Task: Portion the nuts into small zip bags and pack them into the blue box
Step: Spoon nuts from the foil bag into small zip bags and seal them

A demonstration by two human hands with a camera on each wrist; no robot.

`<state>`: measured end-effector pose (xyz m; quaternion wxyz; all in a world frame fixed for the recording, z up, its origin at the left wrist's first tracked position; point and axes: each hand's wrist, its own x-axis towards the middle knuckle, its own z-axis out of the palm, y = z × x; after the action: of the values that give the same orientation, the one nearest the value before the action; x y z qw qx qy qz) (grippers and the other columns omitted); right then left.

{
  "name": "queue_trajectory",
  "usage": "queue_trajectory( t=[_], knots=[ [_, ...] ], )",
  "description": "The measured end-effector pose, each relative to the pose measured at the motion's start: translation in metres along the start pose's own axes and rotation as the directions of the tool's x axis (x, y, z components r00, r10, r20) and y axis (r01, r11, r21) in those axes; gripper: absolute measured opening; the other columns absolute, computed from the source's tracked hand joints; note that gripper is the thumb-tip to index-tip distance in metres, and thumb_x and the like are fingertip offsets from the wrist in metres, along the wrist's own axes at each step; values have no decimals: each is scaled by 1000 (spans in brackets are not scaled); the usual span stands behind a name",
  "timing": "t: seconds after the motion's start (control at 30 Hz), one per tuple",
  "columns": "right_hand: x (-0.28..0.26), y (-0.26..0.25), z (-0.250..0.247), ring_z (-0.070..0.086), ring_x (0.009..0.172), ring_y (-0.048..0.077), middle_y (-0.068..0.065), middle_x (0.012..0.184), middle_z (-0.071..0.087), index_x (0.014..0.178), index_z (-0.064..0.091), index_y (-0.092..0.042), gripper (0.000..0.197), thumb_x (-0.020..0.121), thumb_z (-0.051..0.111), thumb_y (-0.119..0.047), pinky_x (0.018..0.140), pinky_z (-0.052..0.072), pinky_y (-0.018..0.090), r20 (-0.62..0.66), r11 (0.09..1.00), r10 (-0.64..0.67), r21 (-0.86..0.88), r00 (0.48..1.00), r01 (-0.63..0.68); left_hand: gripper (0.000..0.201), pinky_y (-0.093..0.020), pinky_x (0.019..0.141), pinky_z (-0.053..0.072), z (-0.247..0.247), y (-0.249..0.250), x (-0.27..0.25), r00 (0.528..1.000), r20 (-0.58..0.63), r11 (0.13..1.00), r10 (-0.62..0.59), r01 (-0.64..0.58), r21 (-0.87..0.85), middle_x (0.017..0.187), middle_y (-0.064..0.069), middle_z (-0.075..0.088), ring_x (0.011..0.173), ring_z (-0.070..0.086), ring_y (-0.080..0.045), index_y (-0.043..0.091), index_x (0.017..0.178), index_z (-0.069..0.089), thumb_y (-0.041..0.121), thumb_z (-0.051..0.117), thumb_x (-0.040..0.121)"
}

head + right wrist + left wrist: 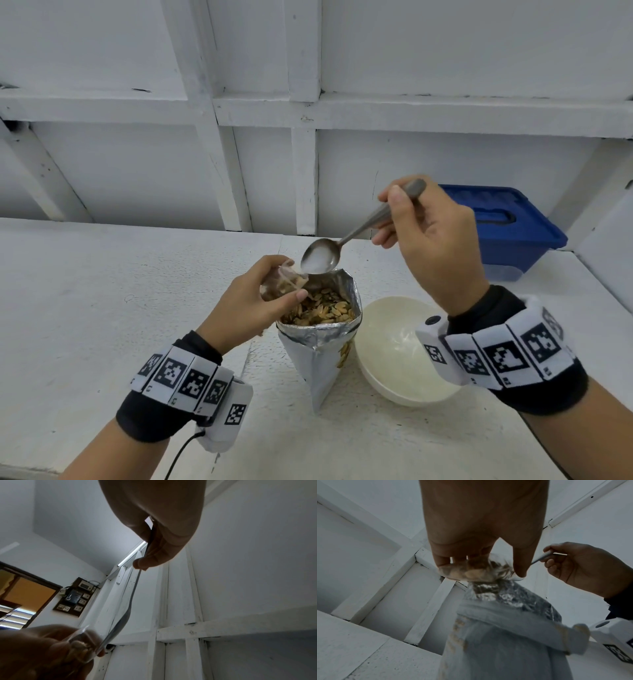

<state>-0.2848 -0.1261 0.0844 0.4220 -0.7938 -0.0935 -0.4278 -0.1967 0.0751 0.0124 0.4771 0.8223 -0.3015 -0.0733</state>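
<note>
Head view has our left hand [251, 310] curled round a small zip bag [281, 281], pinching its mouth wide just over the foil pouch [320, 337]. Some nuts [323, 308] already sit in the bag; the left wrist view shows them bunched at its bottom. Our right hand [433, 240] grips the handle of a spoon [322, 256], whose bowl hangs bare at the bag's lip, right above the pouch.

We judge the task early on: this one bag is partly filled and not yet zipped, and we see no finished bags anywhere. The pouch is still well stocked with nuts. The blue box [507, 226] stands at the far right against the wall, its lid on, well apart from the pouch, so packing has not started as far as we can tell. More scoops, sealing, further bags and opening the box all look to be ahead of us.

A white bowl [394, 356] sits just right of the pouch. Everything rests on a white table [102, 308], somewhat scuffed. Behind it runs a white panelled wall [260, 113] with battens; the right wrist view catches a switch panel [73, 601] and a tube light [131, 554].
</note>
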Motion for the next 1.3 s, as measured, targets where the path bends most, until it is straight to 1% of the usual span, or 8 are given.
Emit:
queue_trajectory(
  t=[0.1,0.23,0.5,0.63,0.73,0.93,1.1,1.3],
  knots=[
    [-5,5,-8,64,57,6,-3,67,62,92,54,-11,18,95,40,-22,52,52,17,-64,999,29,20,998,-27,40,-40,56,55,-5,-4,-3,999,-34,1000,-1,0,-24,94,10,63,73,65,-21,44,101,47,52,72,70],
    [-27,20,-3,63,61,5,-9,67,59,94,54,-13,18,94,39,-24,51,52,19,15,996,45,-74,999,-44,40,-17,56,51,-9,-8,-2,999,-34,1000,4,-4,-3,94,13,63,73,62,1,44,100,47,57,70,70],
    [-74,35,29,53,56,12,0,63,58,95,59,-9,22,94,40,-21,53,43,20,255,979,-11,-193,967,62,47,-41,56,54,-8,-5,-2,998,43,997,-39,36,74,88,11,63,66,64,-28,40,104,47,64,66,69],
    [-79,37,34,58,52,18,4,56,58,91,56,-11,27,95,36,-29,51,46,36,202,981,114,-178,973,-78,48,-45,61,56,-9,-6,-1,998,52,996,-33,28,90,88,14,65,76,67,-31,47,99,44,70,54,58],
    [-79,36,34,62,54,13,4,57,61,88,54,-14,21,95,40,-27,53,52,32,153,966,237,-146,960,-215,49,-48,62,56,-9,-5,-1,998,56,996,-28,23,90,89,14,65,77,67,-32,47,99,44,70,53,57],
    [-70,37,28,63,51,15,7,60,63,80,53,-18,23,97,40,-14,50,52,24,26,770,631,100,775,-630,54,-42,59,57,-9,-6,0,999,50,994,-20,15,104,88,15,64,73,67,-24,47,102,45,73,56,56],
    [-64,44,18,64,52,17,11,66,66,82,54,-16,21,98,39,-15,50,53,26,-42,682,726,173,686,-711,53,-8,46,43,-10,-4,2,996,87,984,1,-16,175,96,11,59,58,57,12,22,122,48,46,66,78],
    [-54,45,2,60,44,14,14,62,64,81,54,-9,21,97,39,-9,43,50,21,-99,650,754,254,649,-716,71,-7,69,41,-16,1,5,987,155,929,42,-95,357,103,16,53,88,53,1,23,126,49,64,60,69]
  ],
)
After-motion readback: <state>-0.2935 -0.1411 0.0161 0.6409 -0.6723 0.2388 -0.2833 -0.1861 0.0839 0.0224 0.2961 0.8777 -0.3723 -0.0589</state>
